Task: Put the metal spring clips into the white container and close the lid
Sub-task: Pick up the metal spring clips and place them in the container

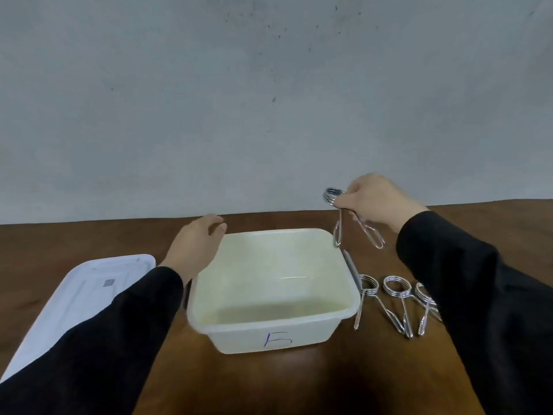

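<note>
A white container stands open in the middle of the brown table, nothing visible inside, a blue letter on its front. My right hand holds a metal spring clip in the air above the container's far right corner, its handles hanging down. Three more spring clips lie on the table right of the container, the last partly hidden by my right sleeve. My left hand rests at the container's far left corner, fingers loosely curled. The white lid lies flat to the left.
The brown table ends at a grey wall just behind the container. My dark sleeves cover the near left and right parts of the table.
</note>
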### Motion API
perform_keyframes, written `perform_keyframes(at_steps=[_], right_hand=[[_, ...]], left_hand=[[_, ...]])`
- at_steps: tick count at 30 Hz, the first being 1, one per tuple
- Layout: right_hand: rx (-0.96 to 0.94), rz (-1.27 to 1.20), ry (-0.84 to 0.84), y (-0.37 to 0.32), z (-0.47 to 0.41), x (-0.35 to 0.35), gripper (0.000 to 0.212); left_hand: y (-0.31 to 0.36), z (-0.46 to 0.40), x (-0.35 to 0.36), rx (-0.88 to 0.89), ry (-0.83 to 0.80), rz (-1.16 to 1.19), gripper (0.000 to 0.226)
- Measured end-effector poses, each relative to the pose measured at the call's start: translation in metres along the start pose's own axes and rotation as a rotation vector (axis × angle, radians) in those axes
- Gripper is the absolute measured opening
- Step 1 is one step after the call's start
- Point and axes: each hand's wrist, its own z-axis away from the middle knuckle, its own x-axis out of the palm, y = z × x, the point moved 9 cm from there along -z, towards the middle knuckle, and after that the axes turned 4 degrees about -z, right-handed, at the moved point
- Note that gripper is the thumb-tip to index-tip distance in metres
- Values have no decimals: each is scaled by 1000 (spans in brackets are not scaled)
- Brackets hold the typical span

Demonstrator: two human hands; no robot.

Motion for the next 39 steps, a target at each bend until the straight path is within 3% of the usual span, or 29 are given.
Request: perform_keyframes(at_steps=[5, 7, 10, 16, 22, 24, 26, 28, 30, 32, 35, 39], right_hand=[[-169, 138, -360, -107, 27, 128, 42], [-186, 222, -425, -116, 30, 189, 42], [-160, 262, -504, -113, 29, 254, 23], [-135, 269, -620, -111, 28, 297, 10], [-147, 282, -535, -112, 30, 276, 24], [-155, 146, -387, -116, 27, 234, 34], [-165, -23, -131, -108, 21, 168, 43], [-125, -99, 96, -72, 16, 100, 45], [-6, -68, 200, -9, 14, 50, 42], [171, 35, 189, 70, 18, 24, 34], [387, 152, 29, 169, 40, 31, 32], [433, 182, -129, 215, 61, 66, 38]], left_hand=[[-26, 2, 25, -43, -151, 230, 34], [-29, 1, 23, -54, -117, 347, 32], [-33, 3, 27, -74, -130, 403, 35], [-38, 0, 31, -62, -108, 341, 38], [-39, -3, 34, -31, -85, 295, 38], [-42, -7, 36, -18, -78, 275, 37], [-43, -9, 38, -5, -83, 255, 36], [-42, -10, 37, 8, -77, 226, 35], [-37, -10, 36, 29, -68, 170, 34], [-32, -10, 34, 53, -58, 112, 34], [-29, -9, 33, 65, -50, 73, 32], [-31, -8, 34, 42, -58, 88, 29]])
